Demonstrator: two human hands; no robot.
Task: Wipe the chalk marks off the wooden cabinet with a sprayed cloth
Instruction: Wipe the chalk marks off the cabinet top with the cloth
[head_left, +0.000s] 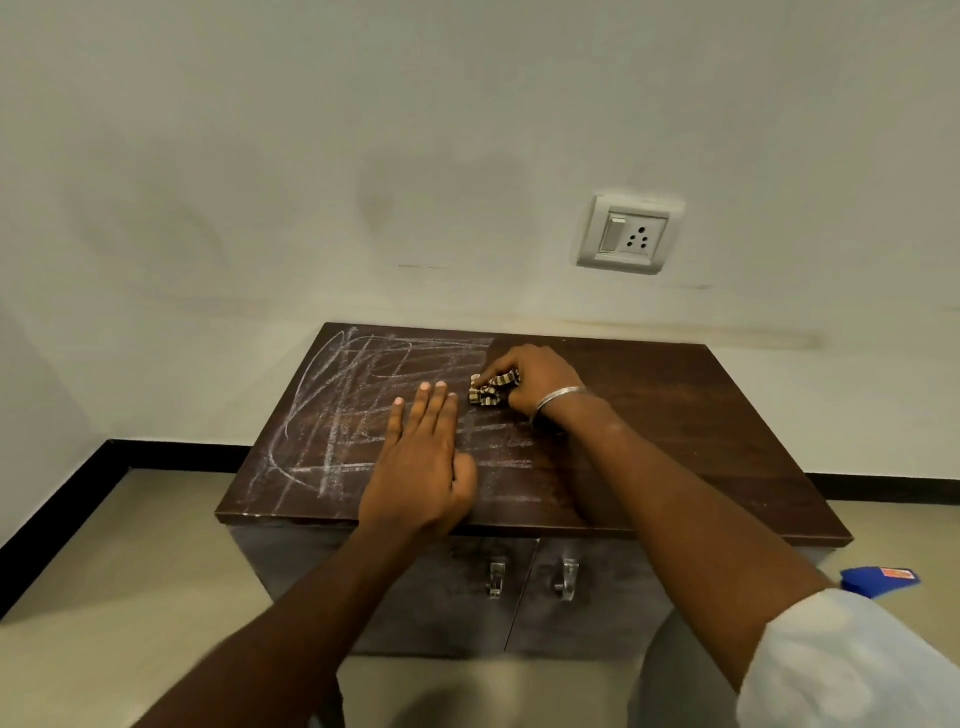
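Right hand (530, 376) clenches the crumpled checked cloth (491, 389); white chalk scribbles (353, 410) on the dark wooden cabinet top (675, 415) sprawl toward 9 o'clock, under the flat, open left hand (421, 457).

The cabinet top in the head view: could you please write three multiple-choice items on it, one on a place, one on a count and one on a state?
1. Where do most chalk marks lie on the cabinet?
A. left part
B. right part
C. doors

2. How many door handles show?
A. one
B. two
C. four

3. How is the left hand?
A. fisted on the cloth
B. flat on the top
C. raised to the wall

Answers: 1 A, the right part is dark and clean. 2 B, one on each door. 3 B, its fingers are spread; the right hand holds the cloth.
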